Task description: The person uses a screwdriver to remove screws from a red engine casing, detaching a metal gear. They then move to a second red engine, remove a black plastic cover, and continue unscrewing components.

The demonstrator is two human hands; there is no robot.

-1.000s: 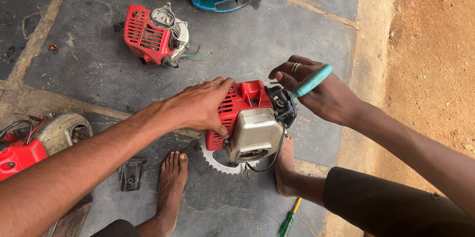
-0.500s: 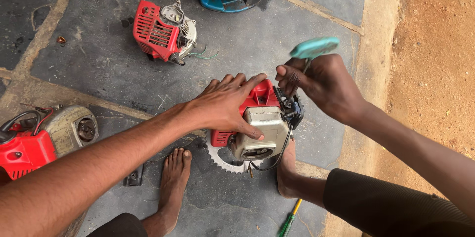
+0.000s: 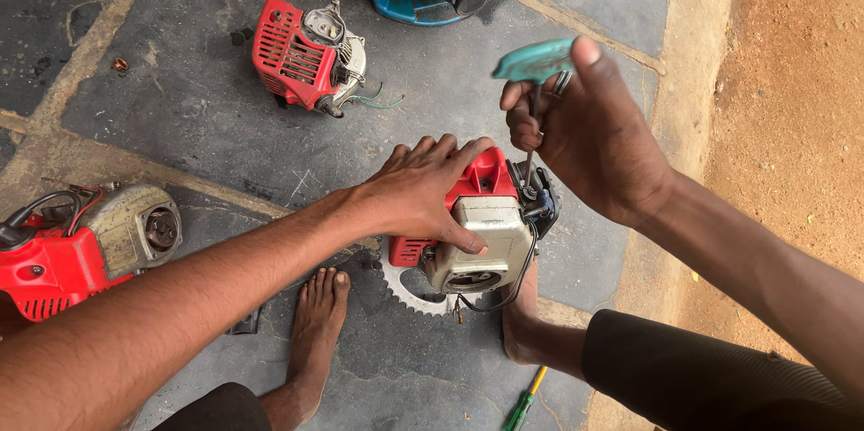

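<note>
On the dark grey stone-slab floor (image 3: pixel 225 139), the left hand (image 3: pixel 423 193) presses flat, fingers spread, on the red-and-grey small engine (image 3: pixel 477 233) at centre, steadying it. At 1 o'clock, the right hand (image 3: pixel 585 139) is clenched round a teal-handled T-shaped driver (image 3: pixel 533 62), its shaft reaching the engine's top.

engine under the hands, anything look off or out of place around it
Nothing looks broken, but things lie loose. The engine sits on a toothed saw blade lying flat on the floor, held down by the left hand. A green-handled screwdriver lies by the right foot. Another engine trails loose wires.
</note>
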